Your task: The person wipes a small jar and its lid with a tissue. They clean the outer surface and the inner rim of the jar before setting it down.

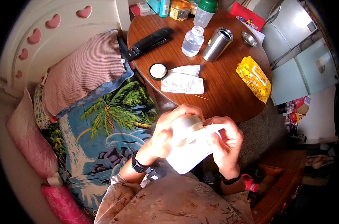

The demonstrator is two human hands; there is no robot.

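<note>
Just in front of the table's near edge, my left hand is wrapped round a pale wide-necked bottle. Glare washes out much of its body, which tilts toward me. My right hand pinches a white tissue against the side of the bottle near its neck. Bright light hides where the tissue ends and the bottle begins. Beyond my hands, a round black-rimmed lid with a white inside lies on the table beside a folded paper towel. A thin wooden stick rests near the towel.
On the round wooden table stand a clear bottle, a steel tumbler, and a green-lidded shaker. A yellow wipes pack lies right, a small metal bowl behind it. Black remotes lie left, near the bed.
</note>
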